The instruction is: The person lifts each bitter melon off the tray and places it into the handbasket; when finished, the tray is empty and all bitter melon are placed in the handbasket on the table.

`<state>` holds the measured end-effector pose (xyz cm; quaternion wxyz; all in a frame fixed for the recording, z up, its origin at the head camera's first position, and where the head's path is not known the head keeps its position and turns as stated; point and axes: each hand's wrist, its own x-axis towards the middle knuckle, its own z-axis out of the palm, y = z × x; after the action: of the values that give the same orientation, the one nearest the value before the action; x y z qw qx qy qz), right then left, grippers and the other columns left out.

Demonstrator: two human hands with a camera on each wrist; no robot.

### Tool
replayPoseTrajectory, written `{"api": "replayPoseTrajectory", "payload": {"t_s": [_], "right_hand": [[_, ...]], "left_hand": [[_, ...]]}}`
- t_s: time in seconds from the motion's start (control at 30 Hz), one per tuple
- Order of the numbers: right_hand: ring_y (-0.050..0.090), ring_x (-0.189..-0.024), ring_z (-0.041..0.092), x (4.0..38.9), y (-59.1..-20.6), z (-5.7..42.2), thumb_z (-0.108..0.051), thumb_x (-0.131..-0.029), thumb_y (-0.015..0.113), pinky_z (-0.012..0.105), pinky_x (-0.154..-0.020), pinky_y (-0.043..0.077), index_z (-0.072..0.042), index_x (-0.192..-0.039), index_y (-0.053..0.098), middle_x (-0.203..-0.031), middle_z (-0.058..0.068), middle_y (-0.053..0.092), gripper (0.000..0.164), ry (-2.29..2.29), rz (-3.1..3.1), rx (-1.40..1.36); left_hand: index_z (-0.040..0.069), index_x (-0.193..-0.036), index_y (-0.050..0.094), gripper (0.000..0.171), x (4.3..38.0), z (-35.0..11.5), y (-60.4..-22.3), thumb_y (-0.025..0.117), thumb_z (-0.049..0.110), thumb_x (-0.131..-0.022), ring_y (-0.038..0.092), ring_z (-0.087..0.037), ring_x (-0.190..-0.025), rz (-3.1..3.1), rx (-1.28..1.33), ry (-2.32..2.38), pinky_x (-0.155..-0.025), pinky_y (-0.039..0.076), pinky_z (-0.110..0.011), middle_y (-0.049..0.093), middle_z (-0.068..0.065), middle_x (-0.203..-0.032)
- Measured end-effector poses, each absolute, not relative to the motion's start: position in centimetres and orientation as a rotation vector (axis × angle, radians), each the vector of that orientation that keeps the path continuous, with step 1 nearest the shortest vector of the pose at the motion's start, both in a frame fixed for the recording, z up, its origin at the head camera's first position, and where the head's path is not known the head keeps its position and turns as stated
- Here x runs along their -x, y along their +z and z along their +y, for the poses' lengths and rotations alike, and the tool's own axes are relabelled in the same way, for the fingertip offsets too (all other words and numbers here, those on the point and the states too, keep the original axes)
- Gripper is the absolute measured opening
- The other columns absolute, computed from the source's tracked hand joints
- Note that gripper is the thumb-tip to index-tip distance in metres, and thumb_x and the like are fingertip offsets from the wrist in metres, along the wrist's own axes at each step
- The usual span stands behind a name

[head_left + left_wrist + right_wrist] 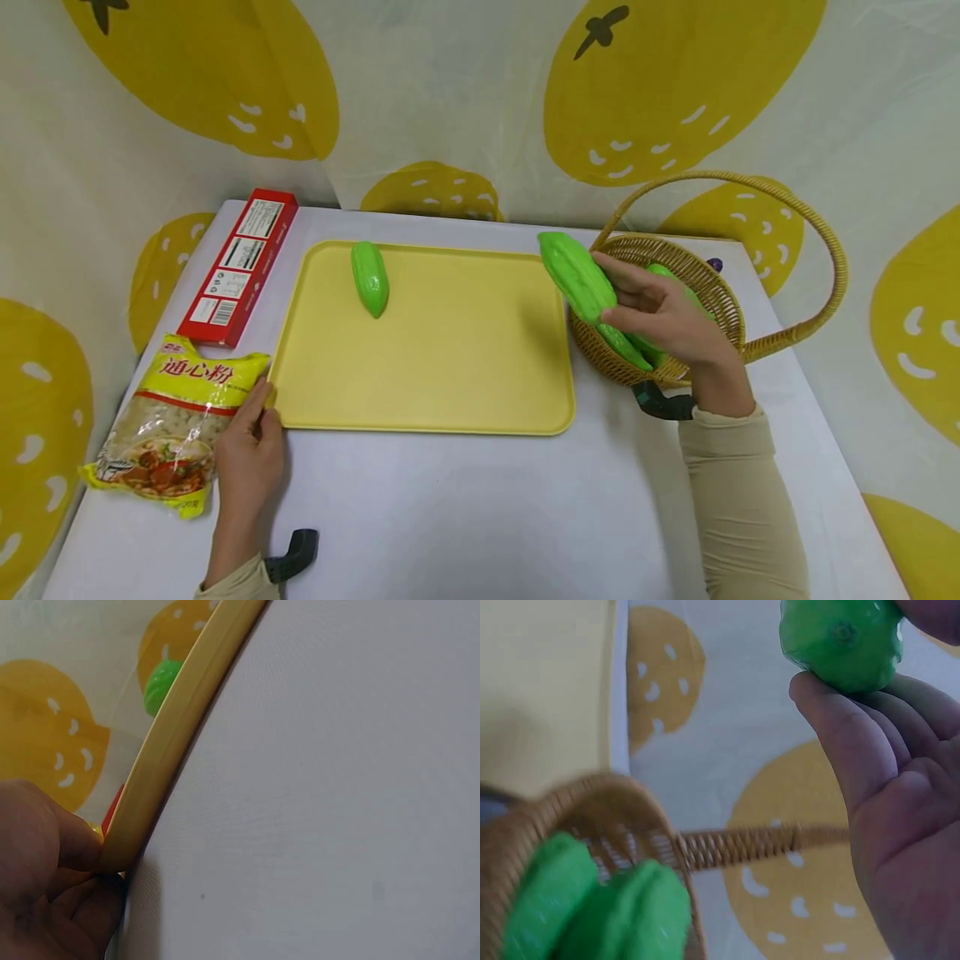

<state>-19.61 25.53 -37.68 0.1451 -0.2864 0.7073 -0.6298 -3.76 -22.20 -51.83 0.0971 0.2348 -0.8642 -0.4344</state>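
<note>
My right hand holds a green bitter melon between thumb and fingers, raised beside the tray's right edge. Beneath that hand stands a wicker basket, where more green bitter melons lie, partly hidden by the hand in the head view. Another bitter melon lies on the yellow tray, toward its back left. At the tray's front left corner, my left hand pinches the rim, thumb against the edge and fingers lower down, as the left wrist view shows.
Left of the tray lie a red box and, in front of it, a yellow bag of pasta close to the left hand. The basket's tall handle arches out to the right. Something small and purple shows behind the basket.
</note>
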Motion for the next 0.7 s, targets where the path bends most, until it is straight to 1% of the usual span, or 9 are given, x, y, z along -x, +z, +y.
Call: {"api": "replayPoseTrajectory", "payload": {"t_s": [0.1, 0.17, 0.27, 0.33, 0.5, 0.6, 0.7], "right_hand": [[0.065, -0.124, 0.009, 19.7, -37.2, 27.4, 0.024, -0.09, 0.052, 0.017, -0.096, 0.057, 0.01, -0.153, 0.034, -0.148, -0.002, 0.059, 0.067, -1.869, 2.053, 0.805], [0.063, -0.127, 0.009, 19.9, -37.0, 28.5, 0.023, -0.091, 0.051, 0.017, -0.098, 0.056, 0.01, -0.153, 0.035, -0.151, 0.0, 0.056, 0.066, -1.896, 2.07, 0.784], [0.061, -0.129, 0.006, 20.3, -36.9, 29.9, 0.02, -0.092, 0.053, 0.014, -0.099, 0.055, 0.008, -0.153, 0.038, -0.152, -0.001, 0.056, 0.063, -1.902, 2.149, 0.708], [0.061, -0.128, 0.004, 20.5, -37.1, 30.7, 0.017, -0.093, 0.055, 0.013, -0.098, 0.055, 0.006, -0.153, 0.04, -0.152, -0.004, 0.055, 0.062, -1.904, 2.19, 0.63], [0.064, -0.12, -0.002, 20.8, -37.6, 32.3, 0.01, -0.094, 0.061, 0.009, -0.089, 0.056, -0.002, -0.152, 0.046, -0.146, -0.01, 0.06, 0.061, -1.849, 2.34, 0.419], [0.064, -0.116, -0.005, 20.9, -37.8, 33.1, 0.004, -0.095, 0.063, 0.008, -0.086, 0.055, -0.007, -0.153, 0.047, -0.145, -0.013, 0.06, 0.061, -1.732, 2.473, 0.307], [0.063, -0.11, -0.008, 21.0, -38.3, 33.8, -0.002, -0.096, 0.064, 0.007, -0.082, 0.055, -0.013, -0.154, 0.047, -0.139, -0.02, 0.06, 0.061, -1.557, 2.608, 0.207]], "left_hand": [[0.017, -0.154, 0.044, 0.046, 3.8, -22.2, -51.9, 0.046, 0.017, -0.108, 0.042, -0.018, -0.149, -2.565, -0.703, -1.291, -0.122, 0.037, -0.037, 0.044, 0.0, -0.16], [0.019, -0.154, 0.044, 0.046, 3.8, -22.1, -51.9, 0.046, 0.018, -0.108, 0.041, -0.017, -0.15, -2.57, -0.716, -1.29, -0.122, 0.037, -0.037, 0.044, 0.002, -0.16], [0.018, -0.154, 0.044, 0.046, 3.8, -22.2, -51.9, 0.045, 0.018, -0.108, 0.041, -0.017, -0.15, -2.572, -0.719, -1.29, -0.123, 0.036, -0.038, 0.043, 0.001, -0.161], [0.018, -0.154, 0.044, 0.046, 3.8, -22.1, -51.8, 0.045, 0.018, -0.108, 0.041, -0.018, -0.15, -2.574, -0.718, -1.291, -0.123, 0.036, -0.038, 0.043, 0.001, -0.161], [0.018, -0.155, 0.043, 0.046, 3.8, -22.0, -51.6, 0.045, 0.018, -0.109, 0.041, -0.019, -0.15, -2.573, -0.719, -1.297, -0.122, 0.037, -0.041, 0.043, 0.0, -0.161], [0.019, -0.155, 0.043, 0.046, 3.8, -22.0, -51.5, 0.045, 0.018, -0.109, 0.041, -0.017, -0.15, -2.58, -0.74, -1.288, -0.122, 0.037, -0.041, 0.043, 0.002, -0.161], [0.021, -0.155, 0.042, 0.047, 3.8, -21.9, -51.5, 0.045, 0.018, -0.109, 0.04, -0.016, -0.15, -2.587, -0.755, -1.285, -0.122, 0.037, -0.04, 0.042, 0.004, -0.161]]}}
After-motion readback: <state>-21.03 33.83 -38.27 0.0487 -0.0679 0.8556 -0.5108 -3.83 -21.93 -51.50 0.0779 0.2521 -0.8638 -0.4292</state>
